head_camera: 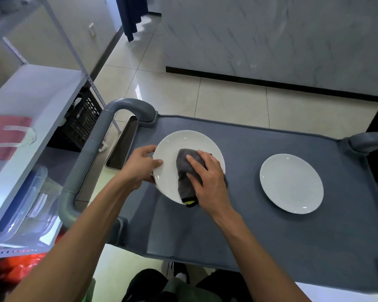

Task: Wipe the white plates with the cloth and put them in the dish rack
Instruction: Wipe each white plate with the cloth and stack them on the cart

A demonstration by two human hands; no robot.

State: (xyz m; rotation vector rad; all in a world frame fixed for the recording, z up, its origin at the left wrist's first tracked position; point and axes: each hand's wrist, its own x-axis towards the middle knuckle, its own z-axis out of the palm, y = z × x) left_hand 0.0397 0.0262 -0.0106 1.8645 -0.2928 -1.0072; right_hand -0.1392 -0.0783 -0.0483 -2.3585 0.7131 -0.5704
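A white plate (179, 142) lies at the left of the grey cart top (249, 214). My left hand (140, 165) grips its left rim, thumb over the edge and fingers underneath. A grey cloth (184, 171) with a black and yellow tag lies across the plate's middle. My right hand (207, 177) presses down on the cloth with its fingers spread. A second white plate (291, 183) sits bare on the cart to the right, apart from both hands. No dish rack is in view.
The cart has grey handles at its left end (92, 153) and far right (369, 139). A metal tray (122, 144) sits below the left handle. White shelving (31, 118) with a clear box and a black crate stands to the left.
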